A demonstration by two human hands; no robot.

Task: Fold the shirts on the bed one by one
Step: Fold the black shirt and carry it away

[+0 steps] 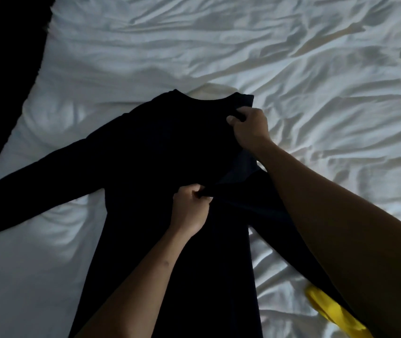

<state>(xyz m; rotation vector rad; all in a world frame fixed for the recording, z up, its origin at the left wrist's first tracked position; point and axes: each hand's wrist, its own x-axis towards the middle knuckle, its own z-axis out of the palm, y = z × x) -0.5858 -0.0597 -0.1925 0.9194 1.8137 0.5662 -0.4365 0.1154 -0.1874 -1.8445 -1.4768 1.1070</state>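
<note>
A wide bed (219, 45) covered in a rumpled white sheet fills almost the whole view; a dark area beyond its far left edge is too dim to make out.

A dark long-sleeved shirt (160, 154) lies flat on the sheet in the middle. Its neckline points to the far side and its body runs toward the near edge. One sleeve (36, 191) stretches straight out to the left. The shirt's right side is lifted and turned inward, showing a slightly lighter inner face of the cloth.

Yellow cloth (328, 311) lies bunched at the near right, partly under the right forearm, with more yellow at the right edge. It may be another shirt, though that is not clear.

The right hand (250, 129) is at the shirt's right shoulder, fingers curled around a fold of fabric. The left hand (189, 209) is nearer, at the middle of the body, fingers and thumb pinching the same turned edge.

The shirt looks soft, light and limp, so it will likely sag and crease wherever it is unsupported. Holding it at two spread points along one edge, shoulder and waist, should keep the fold line straight. The loose left sleeve will need the same care.
</note>
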